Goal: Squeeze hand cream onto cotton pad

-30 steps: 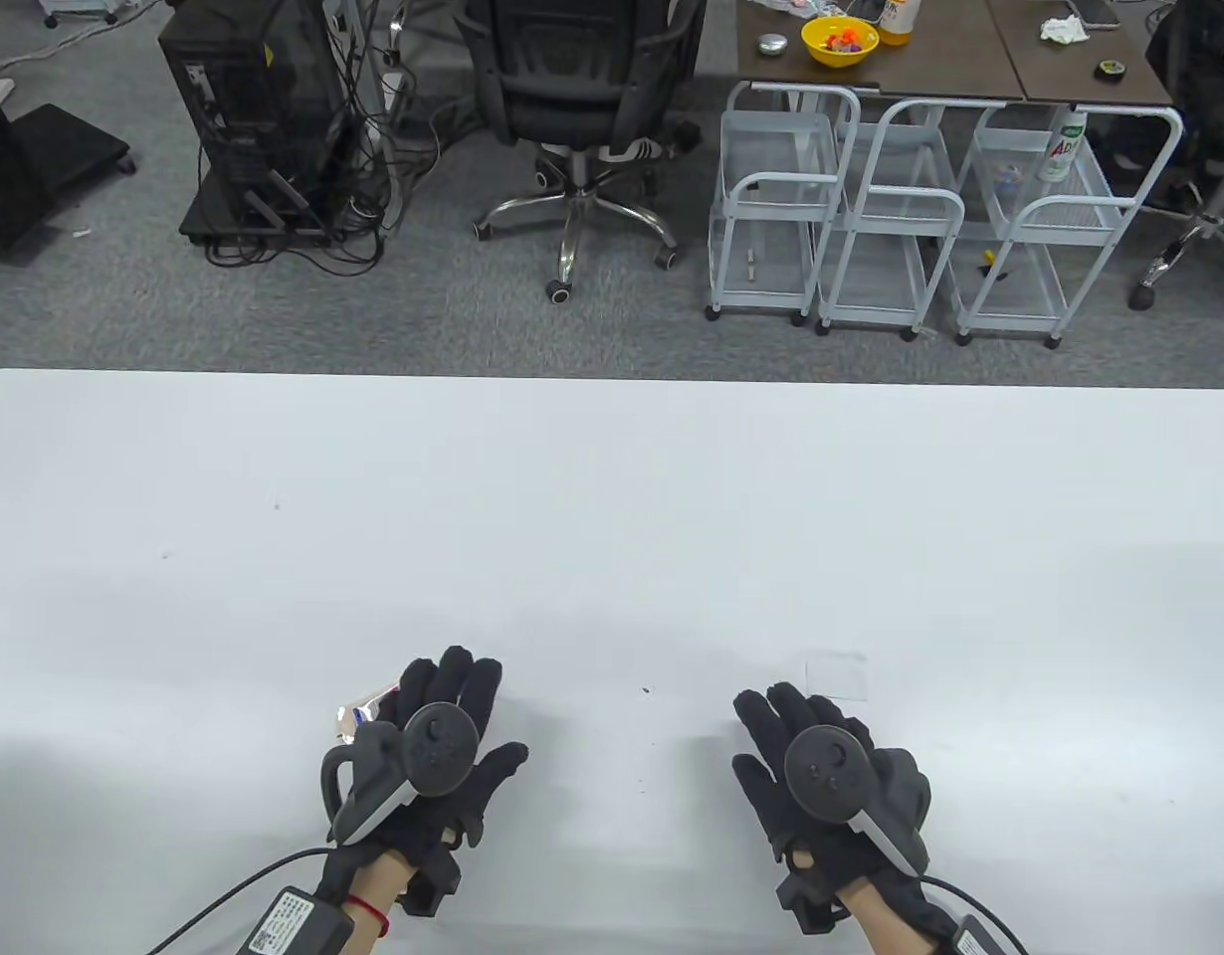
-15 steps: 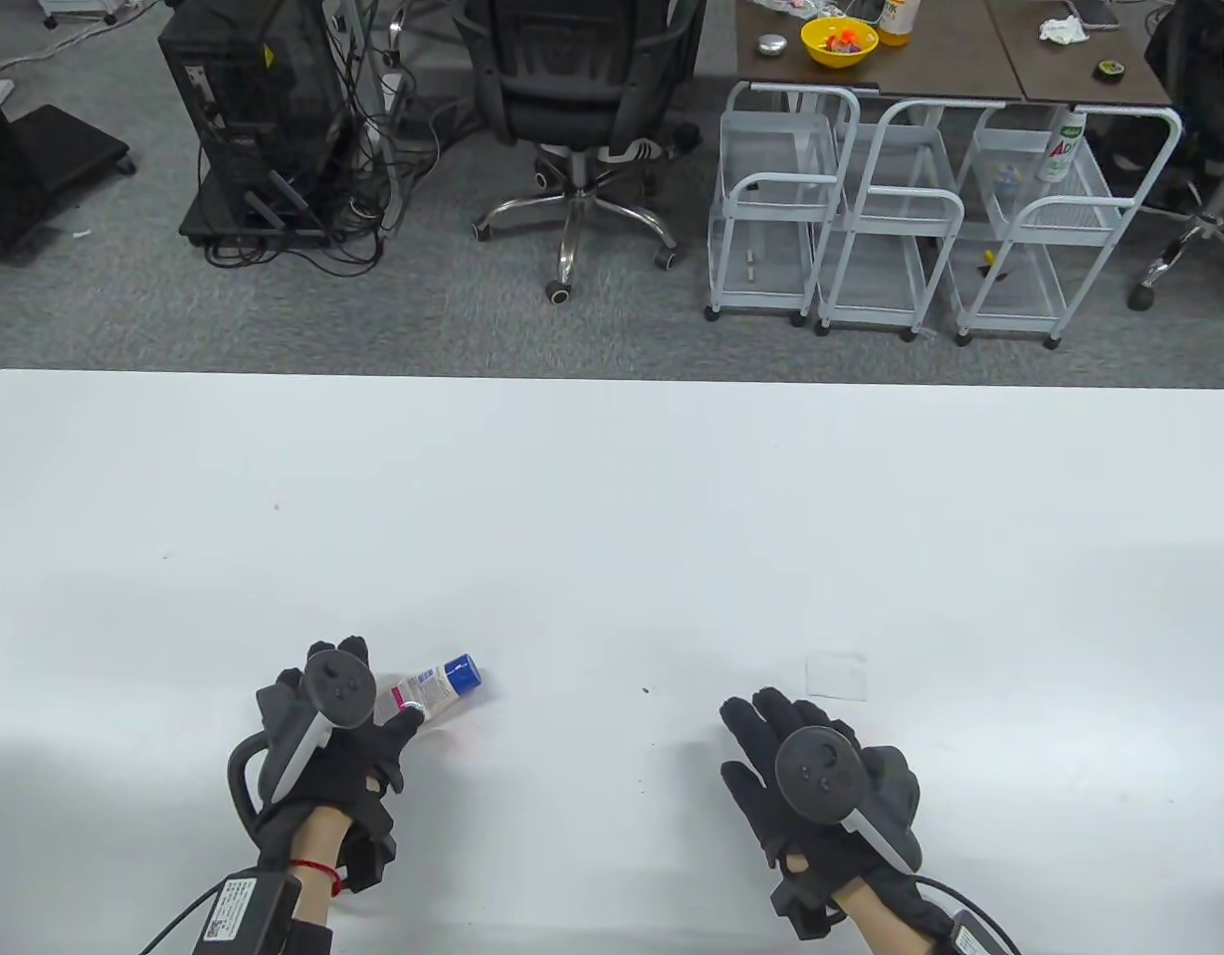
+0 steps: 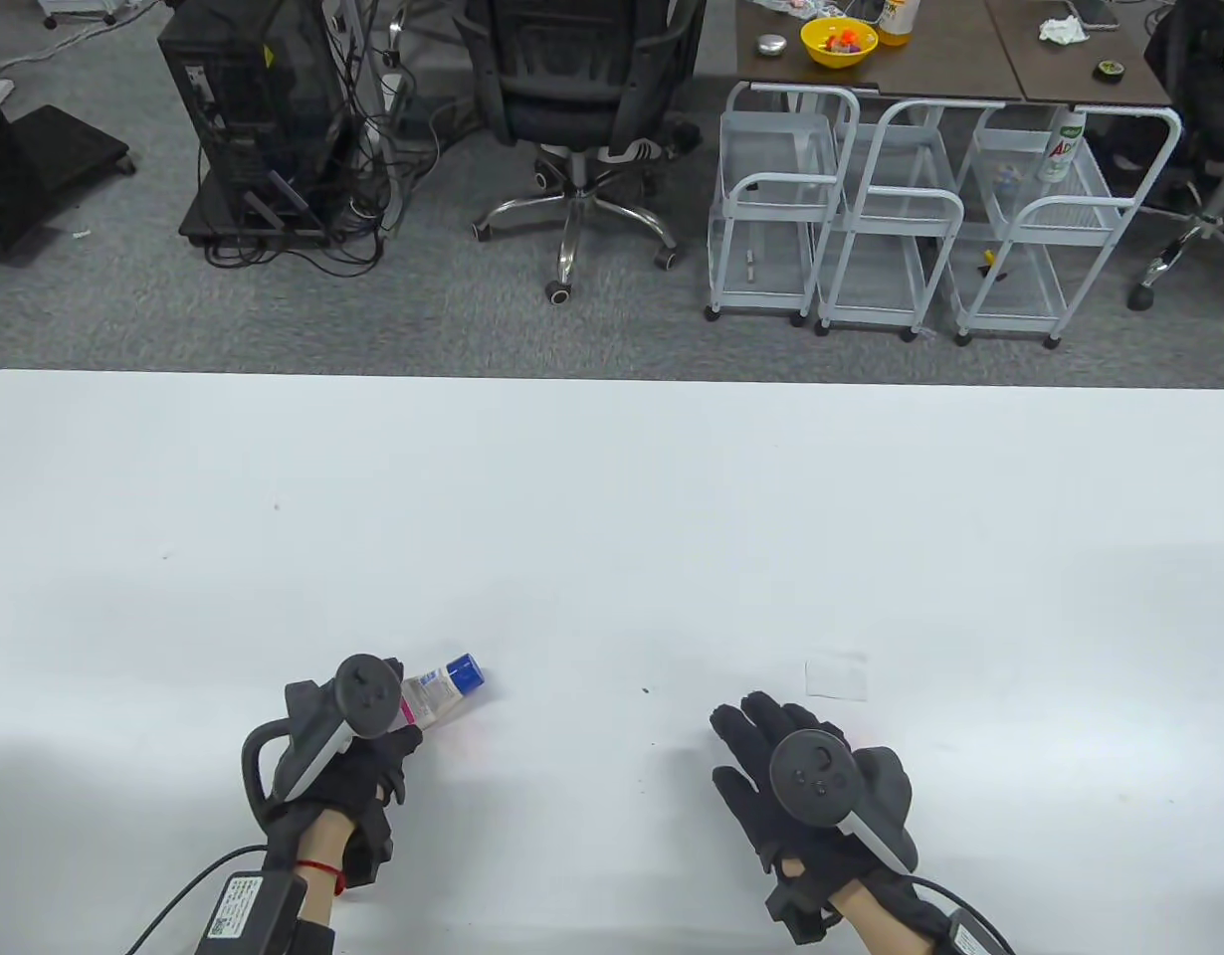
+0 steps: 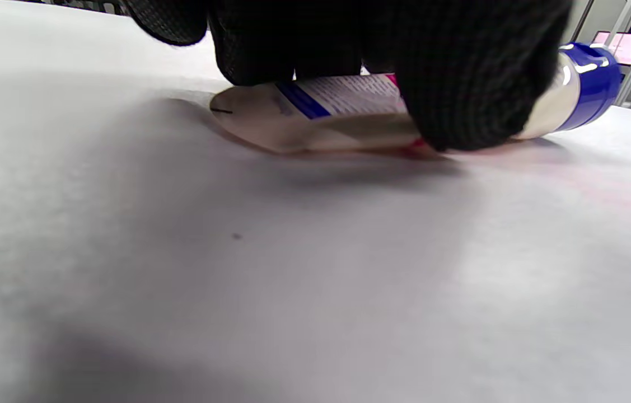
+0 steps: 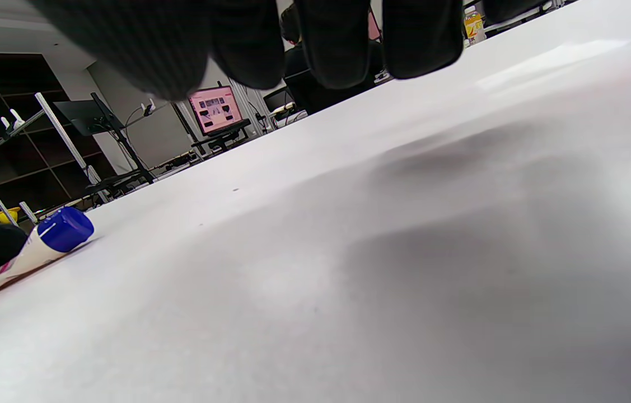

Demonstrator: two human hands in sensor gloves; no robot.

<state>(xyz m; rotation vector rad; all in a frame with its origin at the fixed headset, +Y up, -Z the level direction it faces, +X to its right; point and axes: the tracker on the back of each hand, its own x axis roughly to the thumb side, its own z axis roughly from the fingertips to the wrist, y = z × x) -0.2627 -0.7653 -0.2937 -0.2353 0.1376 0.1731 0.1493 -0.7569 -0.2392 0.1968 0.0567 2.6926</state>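
Note:
The hand cream tube (image 3: pixel 443 686), white with a blue cap, lies on the white table (image 3: pixel 612 517) at the front left, cap pointing right and away. My left hand (image 3: pixel 398 721) grips its body; in the left wrist view (image 4: pixel 371 61) the thumb and fingers close around the tube (image 4: pixel 337 112), which touches the table. The cotton pad (image 3: pixel 837 676) is a faint white square at the front right. My right hand (image 3: pixel 766 741) is palm down with fingers spread, empty, just before and left of the pad. The tube also shows in the right wrist view (image 5: pixel 41 246).
Beyond the table's far edge stand an office chair (image 3: pixel 572 109), a computer tower (image 3: pixel 254 109) and white wire carts (image 3: pixel 911 229). A few small dark specks (image 3: pixel 647 689) lie on the table between my hands.
My left hand lay flat over the tube; it has turned on its side and closed around the tube's body, uncovering the blue cap. My right hand has drifted slightly left.

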